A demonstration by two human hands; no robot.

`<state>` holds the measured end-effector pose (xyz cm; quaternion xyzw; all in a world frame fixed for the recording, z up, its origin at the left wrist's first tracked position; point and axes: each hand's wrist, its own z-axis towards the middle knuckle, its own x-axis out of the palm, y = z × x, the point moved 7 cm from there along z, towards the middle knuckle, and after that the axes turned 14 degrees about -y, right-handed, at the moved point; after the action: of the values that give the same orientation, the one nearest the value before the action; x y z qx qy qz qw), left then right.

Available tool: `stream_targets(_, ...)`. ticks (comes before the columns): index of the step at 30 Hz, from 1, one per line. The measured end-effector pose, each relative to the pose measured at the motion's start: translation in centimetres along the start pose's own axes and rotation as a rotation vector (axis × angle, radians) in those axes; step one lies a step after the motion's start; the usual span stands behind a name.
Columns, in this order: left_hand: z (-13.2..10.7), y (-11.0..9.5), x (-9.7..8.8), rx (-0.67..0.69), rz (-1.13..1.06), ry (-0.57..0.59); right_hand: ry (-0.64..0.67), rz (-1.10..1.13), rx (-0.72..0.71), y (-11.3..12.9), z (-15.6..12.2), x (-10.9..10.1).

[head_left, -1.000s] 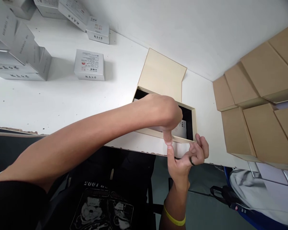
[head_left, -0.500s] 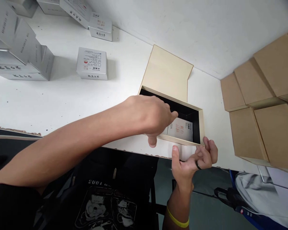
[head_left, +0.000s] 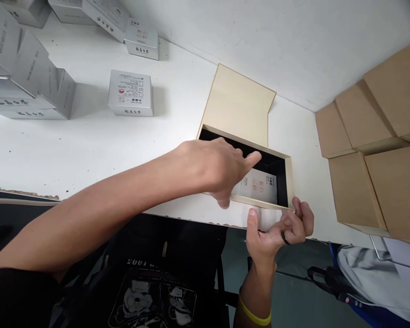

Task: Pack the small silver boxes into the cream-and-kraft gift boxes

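Observation:
A cream gift box (head_left: 289,182) with a black lining lies on the white table, its lid (head_left: 239,105) folded back towards the wall. Inside, at the near right, sits a small white tea box (head_left: 259,186) with orange lettering; the edge of another pale box shows left of it. My left hand (head_left: 222,168) reaches over the gift box's left part, index finger stretched out and thumb apart near the front wall. Its other fingers are hidden beneath the palm. Palm up, my right hand (head_left: 278,228) has its fingers curled against the gift box's near right corner, thumb by the front wall.
A single silver tea box (head_left: 130,93) stands on the table to the left, with several more stacked (head_left: 30,77) at the far left and another tea box (head_left: 141,38) farther back. Brown cartons (head_left: 358,187) line the right side. The table's chipped front edge (head_left: 198,220) runs close to me.
My left index finger has stretched out farther over the box, and the left thumb has shifted slightly right. My right hand stays at the corner. The view has shifted slightly.

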<state>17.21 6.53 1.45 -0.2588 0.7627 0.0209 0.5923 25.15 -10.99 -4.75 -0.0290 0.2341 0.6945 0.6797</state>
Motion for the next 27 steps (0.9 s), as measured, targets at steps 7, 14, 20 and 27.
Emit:
stream_targets(7, 1.0, -1.9, -0.4, 0.025, -0.048, 0.003, -0.023, -0.011, -0.034, 0.0, -0.1, 0.0)
stream_targets(14, 1.3, -3.2, 0.1, 0.159, -0.020, -0.032, -0.025, 0.019, -0.042, -0.2, -0.3, 0.0)
stream_targets(20, 1.4, -3.5, 0.4, 0.191, -0.019, -0.059, -0.028, 0.003, -0.042, -0.2, -0.4, -0.1)
stream_targets(27, -2.4, -0.9, -2.6, 0.101, -0.251, -0.643, -0.028, -0.003, -0.038, -0.2, -0.4, -0.2)
